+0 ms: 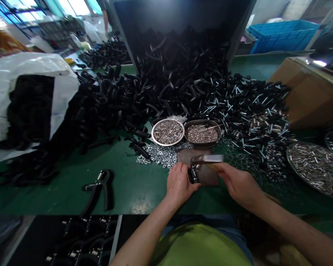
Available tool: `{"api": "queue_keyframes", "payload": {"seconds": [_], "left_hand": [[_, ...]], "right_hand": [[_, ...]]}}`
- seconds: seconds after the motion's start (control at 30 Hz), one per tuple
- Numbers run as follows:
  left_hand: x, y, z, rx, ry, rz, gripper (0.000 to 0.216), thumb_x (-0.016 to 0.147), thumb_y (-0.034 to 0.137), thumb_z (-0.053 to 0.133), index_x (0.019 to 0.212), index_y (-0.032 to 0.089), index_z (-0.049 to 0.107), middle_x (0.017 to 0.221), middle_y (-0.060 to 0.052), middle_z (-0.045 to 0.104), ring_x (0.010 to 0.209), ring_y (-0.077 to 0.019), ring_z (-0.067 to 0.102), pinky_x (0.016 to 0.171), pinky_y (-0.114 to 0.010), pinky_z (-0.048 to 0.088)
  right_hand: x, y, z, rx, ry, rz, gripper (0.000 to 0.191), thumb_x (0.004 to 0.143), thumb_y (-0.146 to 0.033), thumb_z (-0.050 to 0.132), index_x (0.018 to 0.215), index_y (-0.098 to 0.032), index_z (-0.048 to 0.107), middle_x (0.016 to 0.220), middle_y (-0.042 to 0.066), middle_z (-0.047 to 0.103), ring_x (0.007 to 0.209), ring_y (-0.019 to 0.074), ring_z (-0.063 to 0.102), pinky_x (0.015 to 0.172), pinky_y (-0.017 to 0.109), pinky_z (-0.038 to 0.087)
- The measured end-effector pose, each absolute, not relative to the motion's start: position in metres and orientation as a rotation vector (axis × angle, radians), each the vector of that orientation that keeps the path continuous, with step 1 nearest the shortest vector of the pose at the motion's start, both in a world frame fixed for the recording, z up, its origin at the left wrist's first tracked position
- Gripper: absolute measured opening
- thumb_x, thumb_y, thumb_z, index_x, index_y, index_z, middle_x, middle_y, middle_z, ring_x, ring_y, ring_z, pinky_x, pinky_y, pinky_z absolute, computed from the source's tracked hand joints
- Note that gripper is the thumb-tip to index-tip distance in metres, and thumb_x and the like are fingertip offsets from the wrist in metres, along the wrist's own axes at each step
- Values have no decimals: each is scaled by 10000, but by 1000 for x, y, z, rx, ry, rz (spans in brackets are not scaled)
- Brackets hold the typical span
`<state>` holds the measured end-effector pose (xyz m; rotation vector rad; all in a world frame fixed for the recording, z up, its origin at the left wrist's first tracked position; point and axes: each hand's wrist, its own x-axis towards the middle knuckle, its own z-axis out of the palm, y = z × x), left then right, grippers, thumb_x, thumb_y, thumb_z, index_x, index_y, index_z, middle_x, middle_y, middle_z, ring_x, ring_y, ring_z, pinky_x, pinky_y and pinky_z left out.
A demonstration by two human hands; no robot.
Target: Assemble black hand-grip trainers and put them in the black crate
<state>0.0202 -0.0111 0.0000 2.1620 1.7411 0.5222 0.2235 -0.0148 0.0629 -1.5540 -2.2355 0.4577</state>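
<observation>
My left hand [180, 183] is closed around a black plastic handle part [194, 174], pressing it against a brown flat plate [211, 176] on the bench. In my right hand [240, 184] is a hammer [208, 159], its metal head just above the black part. Whether the hammer touches the part I cannot tell. Left of my hands lies an assembled black hand grip [102, 190] with a metal spring at its top. Loose silver nuts [163, 155] are spread right behind my left hand. The far end of the black part is hidden by the hammer.
A white bowl of pins [168, 132] and a dark tin of small rivets [202, 133] stand behind the plate. Black handles [113, 96] are heaped across the back. Bolted knobs [238, 103], a tray of metal pins [319, 168] and a cardboard box [310, 88] are at right.
</observation>
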Motion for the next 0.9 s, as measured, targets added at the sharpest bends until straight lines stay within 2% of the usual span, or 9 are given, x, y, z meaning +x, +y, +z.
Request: {"api": "queue_keyframes", "payload": {"seconds": [0.1,0.17,0.27,0.33,0.43,0.57,0.7,0.8,0.9], "left_hand": [[20,-11,0,2158,1744,513,541,549,403,804,954,193,513,977,-44,556,937,-240,512,801,-367,442],[20,-11,0,2158,1743,511,541,554,415,799,958,194,515,981,-45,555,943,-242,511,811,-371,440],[20,-11,-1,2156,1745,508,554,552,423,798,971,191,520,998,-49,556,957,-245,507,824,-375,437],[20,-10,-1,2156,1752,491,542,552,417,796,960,187,525,990,-51,558,950,-246,509,819,-375,438],[20,-10,0,2153,1759,481,524,555,420,791,944,184,531,975,-52,562,940,-247,513,812,-377,438],[20,-10,2,2129,1747,496,546,552,428,792,966,182,534,992,-61,567,956,-256,514,828,-389,430],[19,-8,5,1961,1769,561,547,561,435,787,968,178,527,981,-64,583,965,-261,528,848,-394,423],[24,-9,11,1664,1779,690,585,589,500,755,1010,181,504,981,-59,595,931,-239,557,807,-365,442],[34,-15,20,1447,1692,800,628,606,534,734,1062,180,485,994,-58,601,888,-211,574,760,-329,461]], "right_hand": [[220,-15,62,-1610,-2351,506,231,921,-268,349,997,-235,564,795,16,688,655,173,650,566,262,432],[221,-17,64,-1566,-2242,389,257,932,-273,321,1053,-224,542,852,39,692,692,172,654,584,264,438],[222,-20,60,-1506,-2189,189,289,932,-290,287,974,-195,557,764,70,677,673,186,643,570,274,428],[221,-19,50,-1566,-2362,229,273,928,-292,307,906,-207,566,711,45,669,616,179,633,520,270,396],[226,-14,31,-1748,-2516,305,248,940,-311,330,982,-232,562,812,6,692,611,167,641,486,265,361],[257,-9,9,-1876,-2326,-49,300,945,-344,347,1130,-225,552,990,38,686,772,185,654,582,283,411],[289,-4,-6,-1936,-2282,-327,344,918,-363,401,1099,-151,603,885,106,674,836,263,616,668,354,432],[276,-2,-3,-1795,-2186,-158,336,908,-358,413,1111,-157,590,991,124,657,945,284,584,783,409,445],[234,-5,11,-1553,-2090,337,431,917,-365,391,1313,-199,422,1035,85,655,908,206,618,790,349,484]]}}
